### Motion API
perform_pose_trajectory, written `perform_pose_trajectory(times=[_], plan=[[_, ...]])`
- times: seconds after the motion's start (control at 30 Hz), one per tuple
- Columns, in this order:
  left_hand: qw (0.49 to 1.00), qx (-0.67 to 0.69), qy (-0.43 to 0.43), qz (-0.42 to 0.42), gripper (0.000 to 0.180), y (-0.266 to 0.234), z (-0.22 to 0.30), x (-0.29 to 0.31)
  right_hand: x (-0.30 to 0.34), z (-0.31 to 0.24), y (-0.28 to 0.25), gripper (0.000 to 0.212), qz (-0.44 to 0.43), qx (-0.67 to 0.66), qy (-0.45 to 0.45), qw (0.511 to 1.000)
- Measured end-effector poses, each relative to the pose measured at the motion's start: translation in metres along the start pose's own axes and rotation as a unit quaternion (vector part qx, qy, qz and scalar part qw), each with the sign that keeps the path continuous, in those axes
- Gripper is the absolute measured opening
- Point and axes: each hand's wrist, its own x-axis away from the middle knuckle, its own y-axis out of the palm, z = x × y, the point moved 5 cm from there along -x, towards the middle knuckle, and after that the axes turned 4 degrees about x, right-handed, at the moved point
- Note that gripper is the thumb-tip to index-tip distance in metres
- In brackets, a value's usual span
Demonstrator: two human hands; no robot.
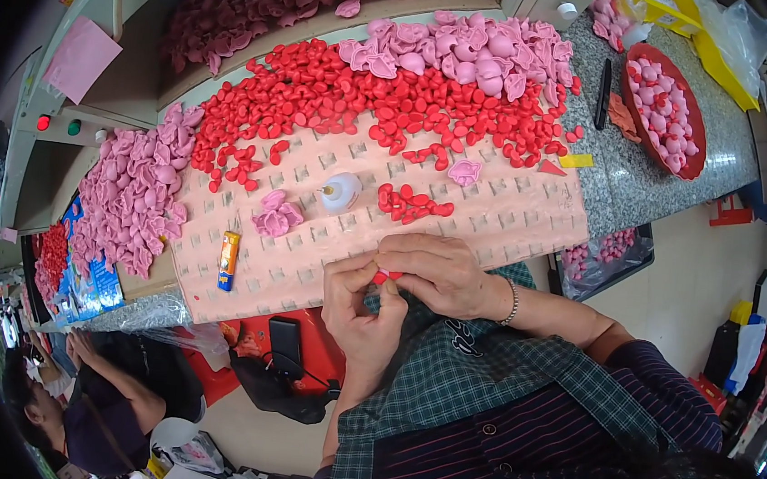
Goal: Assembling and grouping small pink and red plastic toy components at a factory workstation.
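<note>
One small red-and-pink piece (pixel 382 278) was pinched by both left hand (pixel 361 305) and right hand (pixel 444 277), its long axis partly hidden, on the near side of the small red bean-shaped cluster (pixel 412 206).

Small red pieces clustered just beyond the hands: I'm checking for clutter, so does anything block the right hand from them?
Nothing visible does: only patterned pink sheet lies between the right hand and the red pieces. The squeeze bottle stands left of them, outside that gap.

The mat (pixel 513 216) bears hundreds of red pieces (pixel 341 99), one bottle (pixel 340 194), one tube (pixel 228 262).
</note>
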Motion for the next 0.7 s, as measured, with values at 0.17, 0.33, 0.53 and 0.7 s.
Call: perform_pose_trajectory(times=[0.17,0.33,0.53,0.7], plan=[[1.000,0.003,0.000,-0.001,0.026,-0.0006,0.0002,-0.0004,-0.0005,-0.0019,0.0003,0.037,0.007,-0.001,-0.002,1.000],[1.000,0.016,-0.003,-0.005,0.025,-0.0005,-0.0003,-0.0020,0.0005,0.0005,0.0015,0.034,0.003,-0.004,0.003,1.000],[0.999,0.028,-0.016,-0.042,0.026,-0.0017,-0.0025,-0.0008,0.0019,0.0021,0.0029,0.036,0.003,0.001,-0.001,1.000],[0.998,0.034,-0.015,-0.042,0.026,-0.0023,-0.0026,-0.0008,0.0021,0.0015,0.0041,0.035,0.001,0.005,-0.004,1.000]])
